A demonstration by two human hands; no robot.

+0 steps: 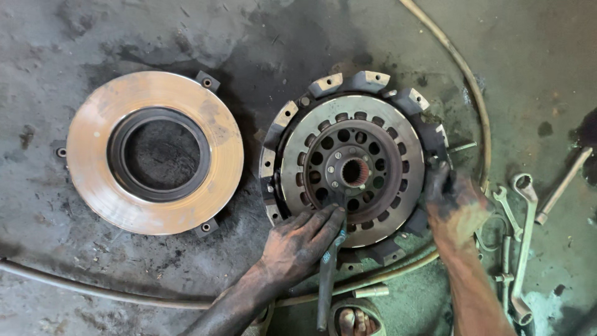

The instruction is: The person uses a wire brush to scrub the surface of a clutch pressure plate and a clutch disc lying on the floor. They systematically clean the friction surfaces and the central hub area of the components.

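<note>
A round clutch assembly (298, 115) with a perforated disc (373, 149) and a splined centre hub (355, 172) lies on the oily floor. My left hand (298, 242), black with grease, holds a dark metal bar (324, 292) whose tip presses against the disc's lower edge. Gripping the right rim of the assembly is my right hand (454, 202). A flat metal pressure plate ring (93, 137) lies apart to the left.
Several wrenches (525, 236) lie on the floor at the right, beside a long rod (563, 185). A hose (472, 99) curves around the assembly and runs along the bottom. A sandalled foot (356, 318) shows at the bottom edge.
</note>
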